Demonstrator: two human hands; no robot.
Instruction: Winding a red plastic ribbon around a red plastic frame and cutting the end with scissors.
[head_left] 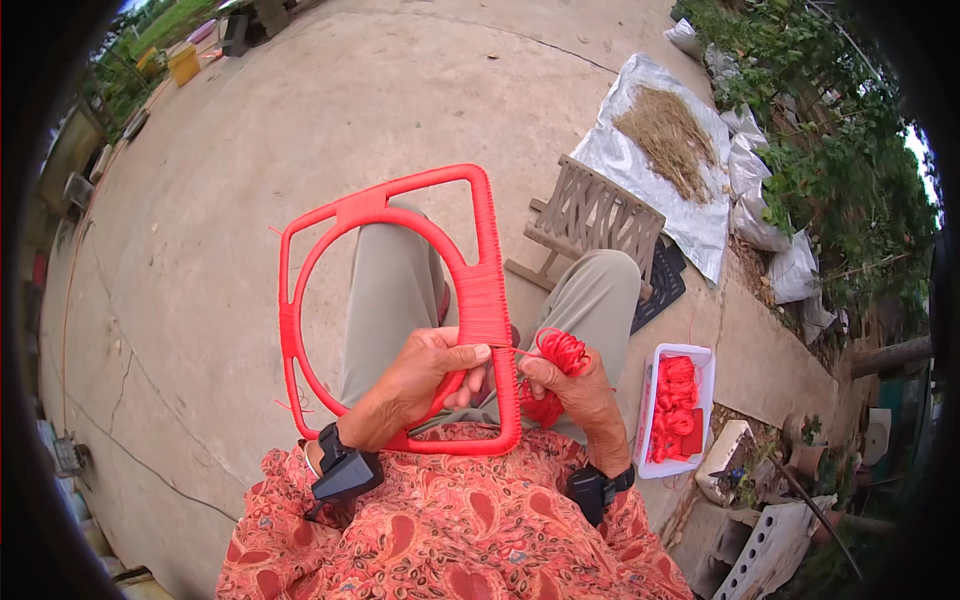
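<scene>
A red cord-wrapped frame (pixel 482 302), a rounded square with a ring inside it, rests upright across my lap. Tight turns of red cord cover its bars, with broad wrapped bands where ring and square meet. My left hand (pixel 432 368) is closed on the right side of the frame, its thumb pressed at the lower end of the wide band. Just to the right, my right hand (pixel 577 392) grips a loose hank of red cord (pixel 562 350). A short strand runs from the hank to the band by my left thumb. Some fingers are hidden behind the frame and cord.
Beside my right knee stands a slatted wooden stool (pixel 600 210). A white plastic basket (pixel 650 400) of red cord bundles sits on the ground at right. Beyond lies a silvery sheet (pixel 640 85) with dried stalks (pixel 668 135). Sacks and leafy plants line the right side.
</scene>
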